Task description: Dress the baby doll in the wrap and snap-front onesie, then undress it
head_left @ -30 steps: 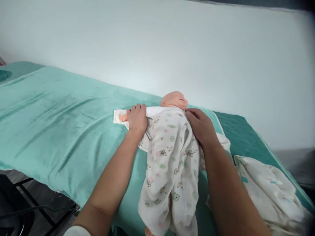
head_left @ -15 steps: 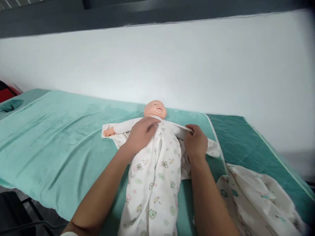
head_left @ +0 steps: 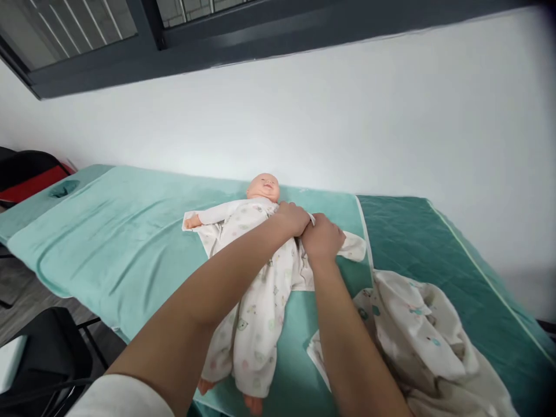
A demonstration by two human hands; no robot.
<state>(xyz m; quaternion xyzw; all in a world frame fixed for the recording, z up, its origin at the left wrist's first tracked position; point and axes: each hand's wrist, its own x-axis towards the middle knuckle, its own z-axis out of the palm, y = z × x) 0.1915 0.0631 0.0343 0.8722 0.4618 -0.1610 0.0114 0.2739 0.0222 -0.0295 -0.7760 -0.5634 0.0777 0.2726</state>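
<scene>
A baby doll (head_left: 263, 186) lies on its back, dressed in a white baby romper (head_left: 260, 324) printed with small green and pink figures. At the doll's shoulder on the right side of the view, my left hand (head_left: 294, 219) is closed on the edge of the white cloth. My right hand (head_left: 324, 238) is right beside it, its fingers closed round the same cloth; a small white corner shows between the hands. The doll's arm on that side is hidden. Under the doll, a patterned baby jacket (head_left: 351, 246) is spread out, one sleeve stretching to the right.
A mint-green cover (head_left: 117, 231) lies over the bed against the white wall, with a darker green quilted part (head_left: 403, 237) to the right. Crumpled patterned cloth (head_left: 428, 330) lies near my right forearm. A black chair (head_left: 56, 341) stands at lower left.
My left hand has moved right, from the doll's chest to beside my right hand, and now grips the cloth. The view has shifted, so the doll's feet show.
</scene>
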